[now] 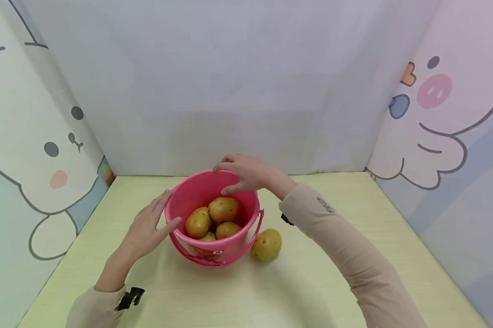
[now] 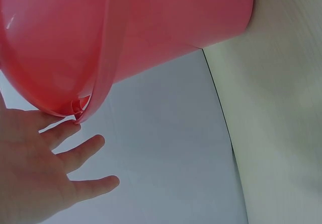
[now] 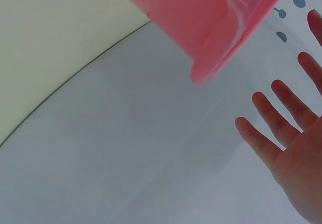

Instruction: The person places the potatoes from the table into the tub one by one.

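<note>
A pink bucket (image 1: 201, 184) with its handle hanging down at the front stands on the table, with several yellowish potatoes (image 1: 224, 209) in it. At the bucket's left rim is my left hand (image 1: 146, 230), fingers extended and thumb over the near edge. In the left wrist view, fingertips of the left hand (image 2: 37, 166) lie right at the handle's hinge. My right hand (image 1: 248, 172) hovers over the far right rim, thumb toward the inside and holding nothing. The right wrist view has the right hand's (image 3: 302, 153) fingers spread, apart from the bucket (image 3: 201, 27).
One loose potato (image 1: 267, 245) lies on the pale wooden table (image 1: 332, 282), close to the bucket's right side. A grey-white panel (image 1: 246, 91) closes off the back. Side panels with cartoon animals (image 1: 443, 114) flank the table.
</note>
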`<state>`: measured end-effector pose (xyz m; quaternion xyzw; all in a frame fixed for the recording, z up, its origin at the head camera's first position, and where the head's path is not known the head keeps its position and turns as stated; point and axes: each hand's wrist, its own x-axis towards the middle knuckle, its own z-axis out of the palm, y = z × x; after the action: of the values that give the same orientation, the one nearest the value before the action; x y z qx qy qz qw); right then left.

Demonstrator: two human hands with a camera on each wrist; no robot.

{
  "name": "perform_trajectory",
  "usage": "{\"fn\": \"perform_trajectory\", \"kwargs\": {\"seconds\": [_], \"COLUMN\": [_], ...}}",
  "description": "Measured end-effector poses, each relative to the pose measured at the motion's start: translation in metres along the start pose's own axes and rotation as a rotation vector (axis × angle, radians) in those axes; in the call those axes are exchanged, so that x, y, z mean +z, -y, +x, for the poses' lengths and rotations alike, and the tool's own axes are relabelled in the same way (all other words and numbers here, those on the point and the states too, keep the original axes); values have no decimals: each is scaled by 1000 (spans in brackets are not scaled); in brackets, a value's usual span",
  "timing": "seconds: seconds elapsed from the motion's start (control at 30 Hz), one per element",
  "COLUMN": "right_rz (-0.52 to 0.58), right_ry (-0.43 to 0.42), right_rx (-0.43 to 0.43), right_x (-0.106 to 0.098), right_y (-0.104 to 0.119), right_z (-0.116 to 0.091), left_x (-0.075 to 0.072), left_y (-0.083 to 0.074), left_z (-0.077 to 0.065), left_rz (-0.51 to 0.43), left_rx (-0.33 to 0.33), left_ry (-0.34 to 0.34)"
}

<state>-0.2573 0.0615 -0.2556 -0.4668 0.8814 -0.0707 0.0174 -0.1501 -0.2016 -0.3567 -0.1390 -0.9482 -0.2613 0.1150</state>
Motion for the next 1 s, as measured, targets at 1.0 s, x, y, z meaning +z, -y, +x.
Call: {"fn": "perform_trajectory", "kwargs": {"seconds": [1.0], "right_rz": [38], "right_ry": [-212], "right_rx": [-45], "right_x": [12], "right_y": [-21], "right_z": [-63], "left_x": [-1], "left_y": [-1], "left_z": [0], "left_rz": [6], "left_rx": [8], "left_ry": [-7]}}
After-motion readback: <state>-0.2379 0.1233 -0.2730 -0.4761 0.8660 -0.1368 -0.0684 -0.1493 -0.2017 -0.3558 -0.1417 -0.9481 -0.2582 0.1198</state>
